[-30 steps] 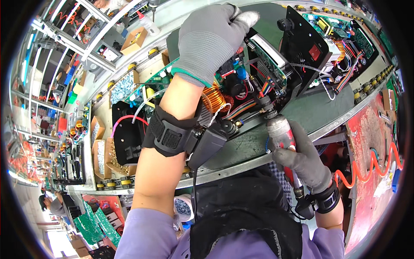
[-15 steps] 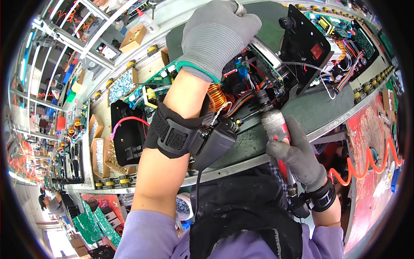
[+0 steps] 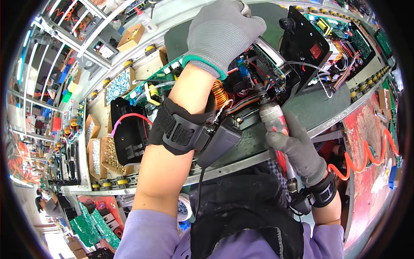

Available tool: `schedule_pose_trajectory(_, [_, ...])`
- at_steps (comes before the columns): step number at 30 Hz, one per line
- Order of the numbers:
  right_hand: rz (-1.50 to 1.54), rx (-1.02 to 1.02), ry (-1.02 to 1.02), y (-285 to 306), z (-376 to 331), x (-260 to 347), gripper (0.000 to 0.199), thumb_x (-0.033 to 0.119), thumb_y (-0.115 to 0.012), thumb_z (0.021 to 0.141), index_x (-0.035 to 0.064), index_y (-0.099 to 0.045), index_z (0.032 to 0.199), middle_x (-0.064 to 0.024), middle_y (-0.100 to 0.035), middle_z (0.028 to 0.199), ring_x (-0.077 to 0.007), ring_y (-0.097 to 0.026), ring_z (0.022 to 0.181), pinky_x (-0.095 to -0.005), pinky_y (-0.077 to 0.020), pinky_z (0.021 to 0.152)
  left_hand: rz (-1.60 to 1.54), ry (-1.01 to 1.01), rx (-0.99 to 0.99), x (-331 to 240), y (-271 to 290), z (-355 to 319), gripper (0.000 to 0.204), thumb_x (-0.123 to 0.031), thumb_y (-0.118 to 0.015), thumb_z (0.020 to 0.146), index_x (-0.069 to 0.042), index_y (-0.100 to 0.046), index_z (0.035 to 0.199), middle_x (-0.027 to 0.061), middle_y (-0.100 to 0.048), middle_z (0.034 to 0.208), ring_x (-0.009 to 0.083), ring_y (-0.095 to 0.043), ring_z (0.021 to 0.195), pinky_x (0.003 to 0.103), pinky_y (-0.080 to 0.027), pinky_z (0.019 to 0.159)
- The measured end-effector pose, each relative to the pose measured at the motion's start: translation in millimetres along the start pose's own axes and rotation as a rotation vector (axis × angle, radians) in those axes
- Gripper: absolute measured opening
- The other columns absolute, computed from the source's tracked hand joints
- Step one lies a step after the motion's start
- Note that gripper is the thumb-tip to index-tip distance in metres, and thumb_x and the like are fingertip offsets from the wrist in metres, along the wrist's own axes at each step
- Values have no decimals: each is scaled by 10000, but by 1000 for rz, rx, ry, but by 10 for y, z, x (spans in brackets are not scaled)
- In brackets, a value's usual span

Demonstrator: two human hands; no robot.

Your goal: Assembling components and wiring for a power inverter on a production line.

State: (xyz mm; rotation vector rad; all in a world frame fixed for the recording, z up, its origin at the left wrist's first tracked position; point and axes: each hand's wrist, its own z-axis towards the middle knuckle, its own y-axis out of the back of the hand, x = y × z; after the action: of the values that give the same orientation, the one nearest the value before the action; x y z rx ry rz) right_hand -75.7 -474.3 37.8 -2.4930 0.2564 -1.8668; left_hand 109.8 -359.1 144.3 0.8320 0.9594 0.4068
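Observation:
My right hand (image 3: 297,149), in a grey glove, is wrapped round a red and silver air screwdriver (image 3: 274,118). The tool slants up and away, its tip among the parts of an opened electronic unit (image 3: 258,71). Inside are a copper coil (image 3: 220,95), a rainbow ribbon cable (image 3: 243,104) and a circuit board. Stretched across the unit, my left hand (image 3: 222,34) is curled closed at its far side, and the glove's back hides what the fingers grip. A black panel with a red switch (image 3: 315,51) stands upright to the right.
At left lie a black panel with a pink-red wire (image 3: 125,129) and open boxes of screws (image 3: 118,88). Another opened unit (image 3: 345,39) sits at far right. Roller tracks (image 3: 373,82) edge the bench. A coiled orange air hose (image 3: 366,159) hangs at right; a person (image 3: 51,205) is at far left.
My left hand has shifted slightly to the right. The screwdriver has moved a little left and up, its tip still at the unit. The view has shifted slightly.

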Motion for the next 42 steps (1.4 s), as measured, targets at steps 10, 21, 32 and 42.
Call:
schedule_pose_trajectory(10, [-82, 34, -16, 43, 10, 165, 446, 296, -695, 838, 27, -532, 1154, -20, -561, 885, -84, -514, 700, -251, -441, 599, -7, -33, -21, 68, 31, -15, 311, -339, -604, 752, -31, -645, 737, 219, -647, 737, 369, -645, 762, 438, -499, 726])
schedule_pose_trajectory(21, [-126, 93, -225, -64, 28, 440, 429, 349, -710, 844, 45, -535, 1091, -5, -563, 821, -80, -547, 682, -236, -441, 575, 16, -70, -38, 114, 100, -59, 337, -322, -624, 736, -2, -684, 820, 245, -663, 797, 374, -659, 826, 433, -512, 766])
schedule_pose_trajectory(32, [-236, 97, -23, 1, -7, 290, 636, 433, -754, 795, 9, -479, 1180, -39, -535, 912, -113, -520, 793, -281, -463, 696, -334, 58, -85, 381, -31, 18, 301, -311, -563, 893, -38, -682, 939, 105, -627, 705, 229, -605, 648, 351, -483, 597])
schedule_pose_trajectory(42, [-53, 99, -113, 265, -735, -67, 777, 303, -771, 745, 20, -388, 1360, -61, -507, 1120, -149, -476, 1010, -315, -418, 908, -1336, 723, 335, 296, -352, -1775, 320, -241, -538, 976, -6, -548, 1193, 55, -631, 971, 53, -527, 658, 185, -401, 524])
